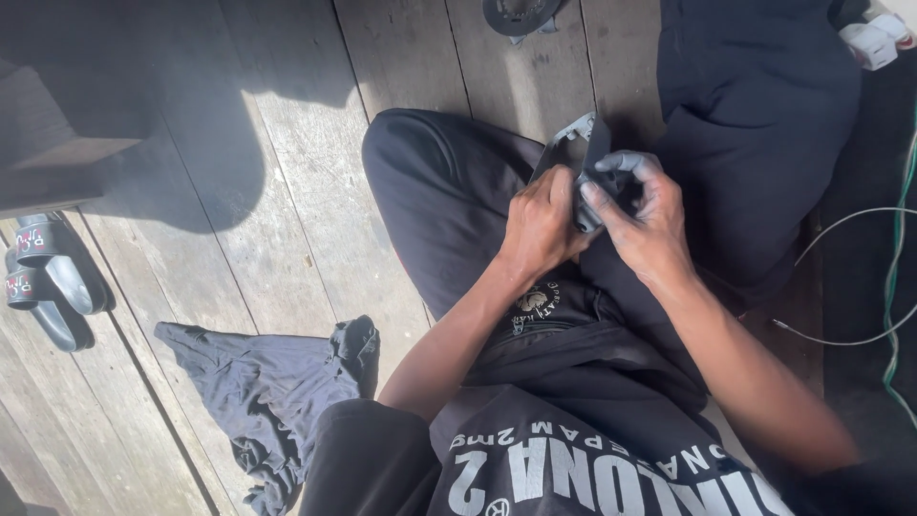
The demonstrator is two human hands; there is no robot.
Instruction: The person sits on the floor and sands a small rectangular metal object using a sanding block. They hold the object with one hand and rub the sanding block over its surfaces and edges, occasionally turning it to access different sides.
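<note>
From my seat at the head feed I look straight down on a person sitting cross-legged on a wooden plank floor point(287, 191). Both hands meet over the lap. Left hand point(540, 225) is curled into a fist, knuckles up, closed around the lower end of a grey plastic part point(578, 143). Right hand point(645, 225), fingers smeared dark grey, wraps the same part from the other side, thumb laid along its near edge. The part sticks up and away from both hands toward the top of the view; thin, flat, matte grey, with an open frame-like cut at its far end. Its lower end is hidden inside the two grips, so I cannot tell its full shape. It sits just above the black trousers point(439, 191), soft and creased, knee bent toward the left. Black shirt point(573, 459) at bottom carries large white block lettering, upside down to me, and a small pale round emblem shows on the trousers just below the wrists. Left edge: a pair of black slide sandals point(48, 277), glossy, each strap bearing a small red-and-white mark. Bottom left, a crumpled dark cloth point(267, 382) lies on the planks, touching the person's leg. Top centre, a dark round disc point(518, 14), partly cut off. Top right corner, a white plug block point(874, 38); white and green cables point(893, 287) run down the right side. Planks weathered, grey-brown, grain clear in sunlight.
</note>
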